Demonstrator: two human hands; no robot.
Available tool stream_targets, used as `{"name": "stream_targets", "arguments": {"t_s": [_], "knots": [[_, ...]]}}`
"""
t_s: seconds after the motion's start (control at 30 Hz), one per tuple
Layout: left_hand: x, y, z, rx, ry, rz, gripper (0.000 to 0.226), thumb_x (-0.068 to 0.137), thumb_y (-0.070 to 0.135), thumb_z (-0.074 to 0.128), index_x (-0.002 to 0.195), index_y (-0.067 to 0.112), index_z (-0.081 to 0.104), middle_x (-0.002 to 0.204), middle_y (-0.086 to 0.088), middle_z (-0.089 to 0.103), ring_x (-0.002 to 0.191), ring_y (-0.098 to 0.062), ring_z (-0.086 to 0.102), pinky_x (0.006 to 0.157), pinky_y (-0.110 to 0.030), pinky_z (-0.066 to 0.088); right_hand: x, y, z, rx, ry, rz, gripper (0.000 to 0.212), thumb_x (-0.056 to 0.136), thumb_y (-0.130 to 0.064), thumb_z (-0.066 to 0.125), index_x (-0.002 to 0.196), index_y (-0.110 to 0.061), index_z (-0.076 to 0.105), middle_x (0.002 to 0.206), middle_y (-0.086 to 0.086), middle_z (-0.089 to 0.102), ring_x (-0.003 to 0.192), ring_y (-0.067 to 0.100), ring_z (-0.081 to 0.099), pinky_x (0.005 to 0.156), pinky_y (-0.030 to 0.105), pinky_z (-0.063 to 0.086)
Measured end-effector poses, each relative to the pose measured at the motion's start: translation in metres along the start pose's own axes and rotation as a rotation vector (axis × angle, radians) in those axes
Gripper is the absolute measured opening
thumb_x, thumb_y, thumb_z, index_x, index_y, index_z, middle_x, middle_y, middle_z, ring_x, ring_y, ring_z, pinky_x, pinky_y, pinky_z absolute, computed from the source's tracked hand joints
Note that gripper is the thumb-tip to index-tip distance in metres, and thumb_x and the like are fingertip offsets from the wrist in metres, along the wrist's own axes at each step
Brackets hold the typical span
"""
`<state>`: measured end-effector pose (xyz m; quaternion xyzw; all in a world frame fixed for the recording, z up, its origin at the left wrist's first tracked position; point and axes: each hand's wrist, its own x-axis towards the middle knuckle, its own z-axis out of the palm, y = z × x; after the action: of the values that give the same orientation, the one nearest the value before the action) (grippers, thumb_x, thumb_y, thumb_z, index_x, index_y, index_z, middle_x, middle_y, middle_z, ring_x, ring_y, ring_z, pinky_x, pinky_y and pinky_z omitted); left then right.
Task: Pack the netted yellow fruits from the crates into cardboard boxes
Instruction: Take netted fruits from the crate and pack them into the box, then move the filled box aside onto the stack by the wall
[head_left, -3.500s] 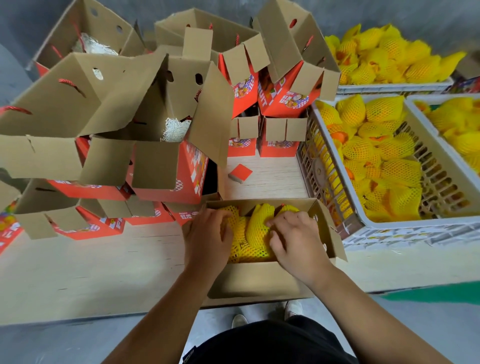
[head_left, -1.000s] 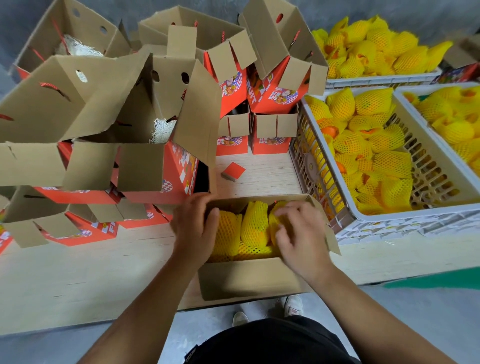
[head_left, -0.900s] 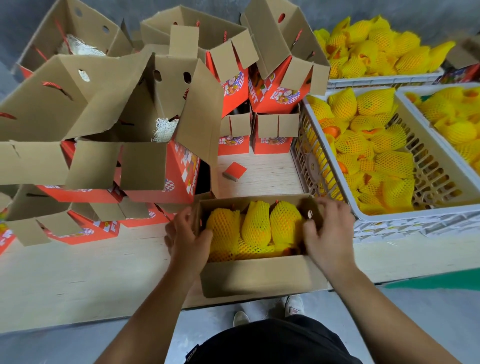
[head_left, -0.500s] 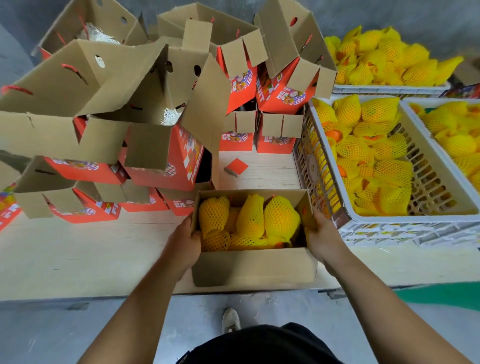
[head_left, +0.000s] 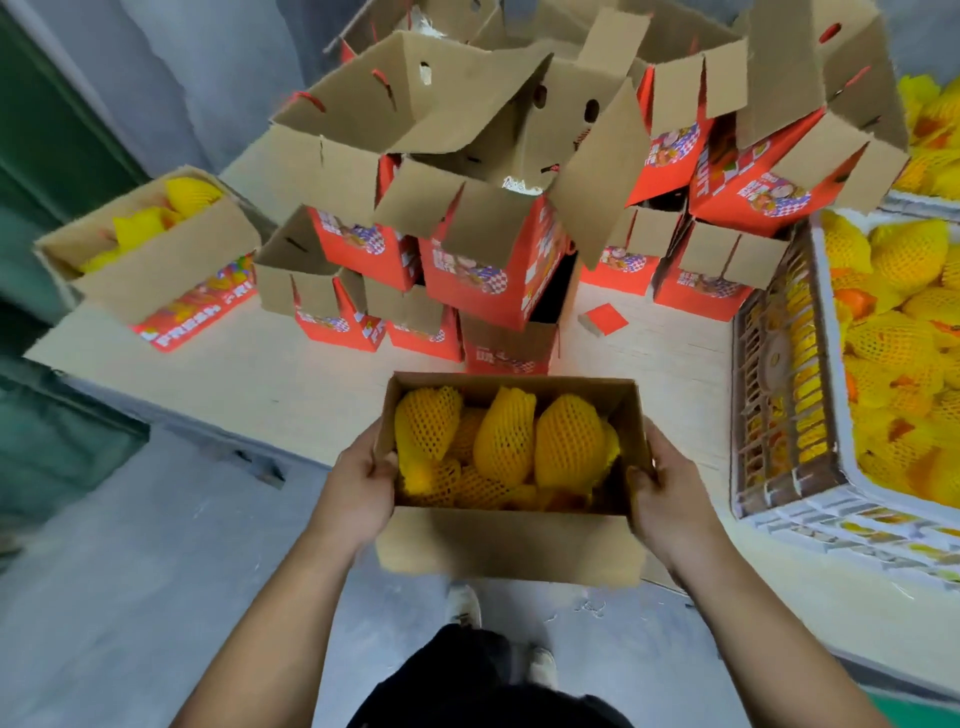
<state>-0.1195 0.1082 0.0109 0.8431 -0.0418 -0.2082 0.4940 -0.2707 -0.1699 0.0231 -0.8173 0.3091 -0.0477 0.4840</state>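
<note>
Grey floor (head_left: 130, 597) under you, pale desk (head_left: 291, 384) ahead, empty cartons (head_left: 467, 156) piled behind, crate (head_left: 779, 415) crowding your right. Your left hand (head_left: 358, 483) and right hand (head_left: 670, 493) now grip the box (head_left: 509, 545) of netted fruits (head_left: 504, 441), lifted off the desk edge since before.

Matt brown cardboard box (head_left: 506, 551); fruits (head_left: 566, 441) in yellow foam netting; pale wood-grain table (head_left: 291, 384); white plastic lattice crate (head_left: 779, 415); glossy red printed boxes (head_left: 488, 270).

Light: we see bright, even, soft lighting.
Shadows: we find them faint under the stacked boxes (head_left: 483, 171).
Blur: we notice motion smear throughout.
Edges: we see wide-angle bending.
</note>
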Motion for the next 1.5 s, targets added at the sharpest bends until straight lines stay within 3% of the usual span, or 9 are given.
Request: {"name": "stream_targets", "arguments": {"t_s": [0.53,0.67,0.8,0.87,0.93,1.07,1.2,1.3,1.5], "knots": [[0.107,-0.075,-0.254,0.144,0.082,-0.069,0.046,0.109,0.017,0.04,0.153,0.031,0.047,0.149,0.001,0.056,0.136,-0.027,0.052,0.117,-0.05,0.04,0.053,-0.161,0.235,-0.037,-0.113,0.005,0.073,0.098,-0.001,0.042,0.154,-0.048,0.036,0.134,0.003,0.066,0.114,0.03,0.063,0.098,0.048,0.053],[0.143,-0.099,-0.323,0.131,0.128,-0.092,0.048,0.106,0.009,0.043,0.149,0.028,0.053,0.144,0.0,0.061,0.133,-0.027,0.054,0.116,-0.052,0.041,0.062,-0.208,0.299,-0.072,-0.152,-0.011,0.074,0.098,0.0,0.041,0.155,-0.045,0.034,0.139,0.003,0.063,0.119,0.031,0.06,0.104,0.05,0.05],[0.162,-0.132,-0.371,-0.077,0.302,-0.237,0.057,0.1,-0.004,0.045,0.111,0.043,0.074,0.104,0.006,0.078,0.101,-0.021,0.07,0.086,-0.042,0.058,0.074,-0.253,0.361,-0.216,-0.221,-0.073,0.072,0.101,-0.012,0.045,0.161,-0.041,0.018,0.145,0.003,0.057,0.126,0.031,0.057,0.11,0.046,0.045],[0.168,-0.147,-0.385,-0.14,0.41,-0.32,0.059,0.097,-0.004,0.043,0.091,0.047,0.074,0.076,0.01,0.075,0.075,-0.018,0.067,0.06,-0.03,0.052,0.086,-0.269,0.391,-0.301,-0.269,-0.097,0.069,0.101,-0.017,0.046,0.161,-0.037,0.019,0.117,0.009,0.065,0.101,0.028,0.064,0.095,0.042,0.054],[0.171,-0.158,-0.393,-0.171,0.508,-0.38,0.049,0.099,0.001,0.043,0.096,0.04,0.073,0.08,0.006,0.073,0.078,-0.023,0.066,0.062,-0.033,0.051,0.106,-0.287,0.414,-0.307,-0.323,-0.085,0.067,0.101,-0.016,0.045,0.16,-0.037,0.022,0.108,0.009,0.067,0.089,0.023,0.063,0.086,0.037,0.055],[0.17,-0.163,-0.398,-0.242,0.634,-0.447,0.036,0.1,0.005,0.044,0.123,0.024,0.063,0.107,-0.009,0.069,0.09,-0.026,0.063,0.07,-0.037,0.05,0.153,-0.328,0.44,-0.279,-0.331,-0.207,0.078,0.096,-0.011,0.042,0.155,-0.056,0.019,0.135,0.002,0.063,0.108,0.024,0.065,0.099,0.034,0.05],[0.174,-0.155,-0.386,-0.317,0.557,-0.585,0.041,0.084,0.028,0.057,0.123,0.02,0.052,0.099,-0.021,0.069,0.084,-0.036,0.068,0.067,-0.054,0.059,0.211,-0.364,0.471,-0.448,-0.333,-0.295,0.083,0.092,-0.004,0.038,0.15,-0.061,0.025,0.12,0.009,0.068,0.107,0.035,0.067,0.091,0.041,0.053],[0.188,-0.139,-0.384,-0.498,0.52,-0.71,0.048,0.091,0.015,0.064,0.128,0.032,0.039,0.096,-0.016,0.065,0.079,-0.033,0.067,0.066,-0.053,0.062,0.254,-0.389,0.496,-0.515,-0.278,-0.323,0.061,0.093,0.003,0.04,0.137,-0.037,0.058,0.134,0.005,0.061,0.115,0.03,0.062,0.094,0.034,0.044],[0.23,-0.14,-0.411,-0.953,0.241,-0.721,0.057,0.095,-0.002,0.049,0.147,0.021,0.048,0.131,-0.026,0.062,0.082,-0.041,0.067,0.06,-0.05,0.058,0.253,-0.411,0.518,-0.352,-0.114,-0.513,0.046,0.087,-0.011,0.057,0.132,-0.02,0.062,0.14,0.006,0.054,0.133,0.03,0.045,0.115,0.041,0.031]]}}
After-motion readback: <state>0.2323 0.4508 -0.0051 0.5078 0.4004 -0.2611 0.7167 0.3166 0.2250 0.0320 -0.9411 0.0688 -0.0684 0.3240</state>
